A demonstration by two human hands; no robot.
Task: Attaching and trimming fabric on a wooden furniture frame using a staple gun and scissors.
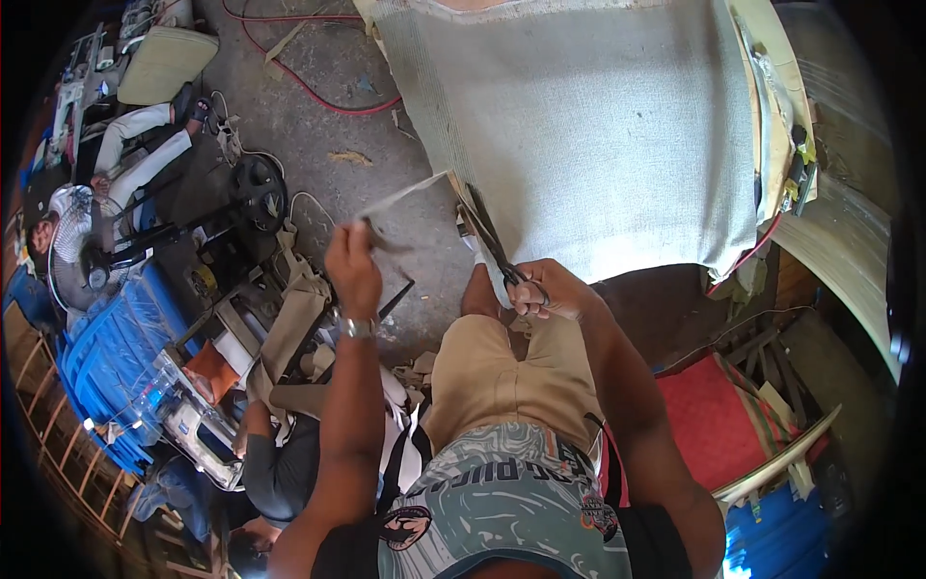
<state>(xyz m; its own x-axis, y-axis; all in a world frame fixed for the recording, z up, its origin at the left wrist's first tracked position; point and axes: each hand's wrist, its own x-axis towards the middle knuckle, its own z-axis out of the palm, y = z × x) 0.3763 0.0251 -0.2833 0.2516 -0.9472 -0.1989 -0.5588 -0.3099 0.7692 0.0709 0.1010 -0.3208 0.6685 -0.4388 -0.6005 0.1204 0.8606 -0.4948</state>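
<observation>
A large sheet of light grey woven fabric (598,125) lies spread over a padded panel in front of me. My right hand (552,291) is closed round the handles of dark scissors (494,239), whose blades lie along the fabric's left edge. My left hand (353,272), raised over the floor to the left, pinches a thin pale fabric strip (410,193). That strip stretches up to the fabric's edge near the blade tips. Whether the blades are apart is hard to make out.
A standing fan (82,246) is at the left, near a seated person (145,159). Another person (282,458) is low at my left, beside stacked blue chairs (121,357). A red hose (318,96) crosses the floor. A red padded piece (719,420) lies at the right.
</observation>
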